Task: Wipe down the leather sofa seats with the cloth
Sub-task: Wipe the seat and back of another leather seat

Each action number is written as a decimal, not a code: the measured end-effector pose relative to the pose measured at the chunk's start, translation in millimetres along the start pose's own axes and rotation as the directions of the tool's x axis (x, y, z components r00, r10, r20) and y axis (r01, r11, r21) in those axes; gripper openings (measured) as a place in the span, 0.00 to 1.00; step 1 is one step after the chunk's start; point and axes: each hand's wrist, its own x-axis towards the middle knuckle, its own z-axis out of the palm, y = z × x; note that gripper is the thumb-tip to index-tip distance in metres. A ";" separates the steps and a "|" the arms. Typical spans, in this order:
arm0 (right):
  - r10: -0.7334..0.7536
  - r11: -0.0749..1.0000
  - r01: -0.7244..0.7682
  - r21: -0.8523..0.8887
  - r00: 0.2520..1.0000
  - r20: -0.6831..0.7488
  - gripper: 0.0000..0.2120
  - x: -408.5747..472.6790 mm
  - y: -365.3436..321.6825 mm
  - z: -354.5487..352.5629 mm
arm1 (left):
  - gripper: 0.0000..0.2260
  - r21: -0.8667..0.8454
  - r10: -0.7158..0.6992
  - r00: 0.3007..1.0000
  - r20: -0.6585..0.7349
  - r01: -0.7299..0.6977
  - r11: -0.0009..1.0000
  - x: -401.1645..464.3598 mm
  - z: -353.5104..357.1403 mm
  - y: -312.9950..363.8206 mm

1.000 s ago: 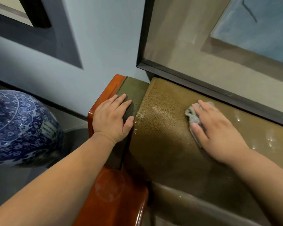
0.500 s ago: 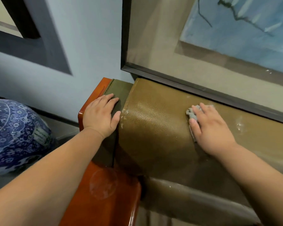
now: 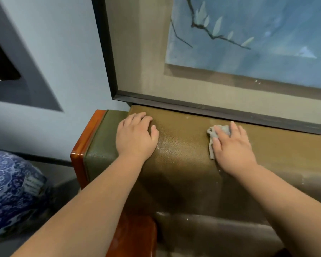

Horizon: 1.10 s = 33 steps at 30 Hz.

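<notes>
The olive-brown leather sofa back (image 3: 183,151) runs along the wall, its top edge just under a framed picture. A small grey cloth (image 3: 212,133) lies on the top of the sofa back. My right hand (image 3: 232,149) presses flat on the cloth with straight fingers and covers most of it. My left hand (image 3: 135,136) rests palm down on the leather near the sofa's left end, fingers slightly bent and holding nothing. The seat cushion (image 3: 220,230) shows below, dull and streaked.
A glossy red-brown wooden arm frame (image 3: 82,154) borders the sofa's left end. A big framed blue painting (image 3: 230,52) hangs right above the backrest. A blue-and-white porcelain vase (image 3: 11,191) stands at the lower left by the grey wall.
My left hand moved right, from the arm's green edge onto the brown leather back. My right hand stays on the cloth at about the same place. The camera tilted upward.
</notes>
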 end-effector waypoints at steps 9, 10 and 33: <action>-0.398 0.899 0.358 0.251 0.909 0.127 0.28 37.7 -93.5 7.8 | 0.22 0.036 0.022 0.997 -0.074 -0.019 0.999 0.4 11.4 -1.3; -0.364 0.915 0.325 0.240 0.921 0.139 0.27 41.3 -68.0 11.8 | 0.22 0.014 0.024 0.997 -0.074 -0.023 1.000 1.7 13.5 -2.1; -0.316 0.937 0.291 0.192 0.942 0.116 0.29 0.2 -74.1 15.0 | 0.21 0.011 0.029 0.997 -0.072 -0.028 1.000 1.0 9.4 5.0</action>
